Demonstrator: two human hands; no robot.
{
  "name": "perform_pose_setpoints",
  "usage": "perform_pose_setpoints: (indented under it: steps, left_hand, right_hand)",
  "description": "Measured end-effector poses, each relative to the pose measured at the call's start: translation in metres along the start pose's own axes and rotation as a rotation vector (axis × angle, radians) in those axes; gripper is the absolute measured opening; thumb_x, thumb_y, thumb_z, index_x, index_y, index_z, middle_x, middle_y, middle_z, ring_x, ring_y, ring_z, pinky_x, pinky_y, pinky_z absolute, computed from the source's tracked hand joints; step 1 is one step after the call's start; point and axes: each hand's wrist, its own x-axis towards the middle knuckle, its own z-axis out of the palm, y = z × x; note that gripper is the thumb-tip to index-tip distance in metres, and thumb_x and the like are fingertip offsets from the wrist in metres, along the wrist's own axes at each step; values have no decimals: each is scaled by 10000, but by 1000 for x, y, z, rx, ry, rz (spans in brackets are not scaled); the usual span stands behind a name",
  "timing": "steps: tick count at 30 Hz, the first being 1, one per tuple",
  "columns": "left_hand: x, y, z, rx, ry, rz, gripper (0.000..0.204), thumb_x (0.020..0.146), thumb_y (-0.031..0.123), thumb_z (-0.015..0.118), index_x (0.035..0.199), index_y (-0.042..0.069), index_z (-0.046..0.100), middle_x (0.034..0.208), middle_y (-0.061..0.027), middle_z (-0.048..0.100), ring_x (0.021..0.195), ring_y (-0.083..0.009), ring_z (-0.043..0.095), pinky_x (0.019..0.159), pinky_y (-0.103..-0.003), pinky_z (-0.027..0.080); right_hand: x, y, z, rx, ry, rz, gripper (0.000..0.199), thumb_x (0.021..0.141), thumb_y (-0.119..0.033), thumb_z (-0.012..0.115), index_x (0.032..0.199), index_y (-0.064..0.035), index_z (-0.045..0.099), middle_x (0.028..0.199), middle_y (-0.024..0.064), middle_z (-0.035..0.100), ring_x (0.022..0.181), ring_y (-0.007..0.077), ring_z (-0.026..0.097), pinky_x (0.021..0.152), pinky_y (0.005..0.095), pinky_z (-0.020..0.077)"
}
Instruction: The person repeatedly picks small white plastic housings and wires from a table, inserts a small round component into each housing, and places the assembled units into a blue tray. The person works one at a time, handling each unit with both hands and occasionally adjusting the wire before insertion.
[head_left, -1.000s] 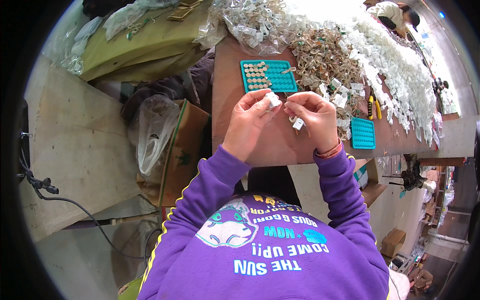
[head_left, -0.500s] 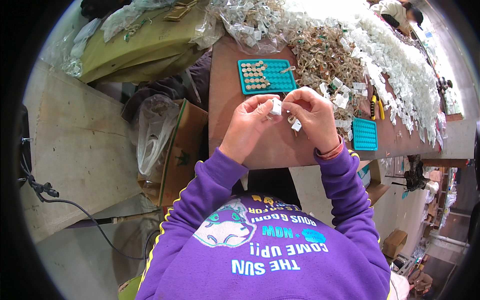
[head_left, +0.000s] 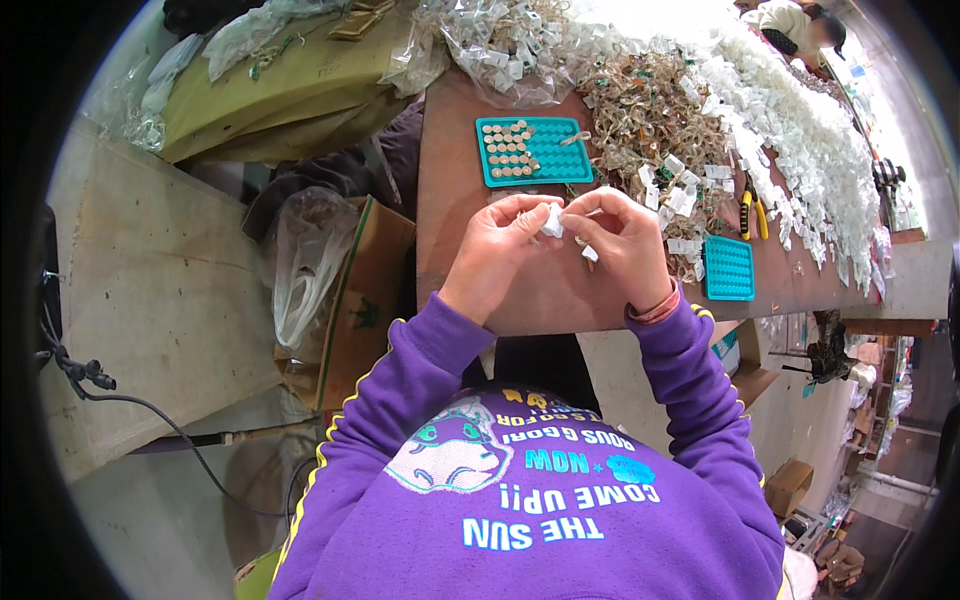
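My left hand (head_left: 493, 257) and my right hand (head_left: 622, 247) meet over the brown table (head_left: 450, 180), both pinching one small white plastic piece (head_left: 552, 220) between their fingertips. A second small white part (head_left: 590, 253) shows under my right hand's fingers. A teal tray (head_left: 560, 160) with rows of tan round parts lies just beyond my hands. A smaller teal tray (head_left: 729, 267) sits to the right of my right wrist.
A heap of tan wire-like parts (head_left: 650, 100) and a long bank of white plastic pieces (head_left: 800, 130) cover the far right of the table. Yellow-handled pliers (head_left: 748, 208) lie near them. A cardboard box with a plastic bag (head_left: 310, 270) stands at the left.
My hands have drawn closer together, and the white piece that my left hand held apart is now pinched by both hands.
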Motion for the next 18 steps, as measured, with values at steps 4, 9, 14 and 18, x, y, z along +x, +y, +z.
perform_pose_setpoints:
  steps: [4,9,14,18]
  left_hand:
    - [-1,1,3,-49,4,-7,257,958,173,603,1131,-16,624,1048,-75,660,910,-137,627,849,-291,510]
    - [-1,1,4,-77,7,-8,239,951,165,617,1109,-14,635,1008,-56,664,858,-109,611,797,-260,510]
    - [-1,0,2,-89,-16,-16,243,955,169,607,1120,-9,626,1011,-57,658,878,-116,618,811,-265,508]
    - [-3,-1,2,2,0,-18,238,972,177,575,1123,-3,614,1059,-70,655,944,-133,626,841,-280,509]
  right_hand:
    - [-4,-1,2,-134,57,-137,70,832,-7,675,896,14,653,836,88,664,717,134,667,633,254,528]
    - [-4,-5,7,-427,85,-382,79,842,6,632,911,-10,599,832,126,616,701,252,653,597,313,516]
    - [-6,-3,14,-505,107,-460,101,833,50,639,902,3,582,807,118,588,687,248,615,595,308,493]
    - [-8,1,16,-543,141,-493,112,817,46,647,888,-4,576,806,145,584,689,308,604,596,338,487]
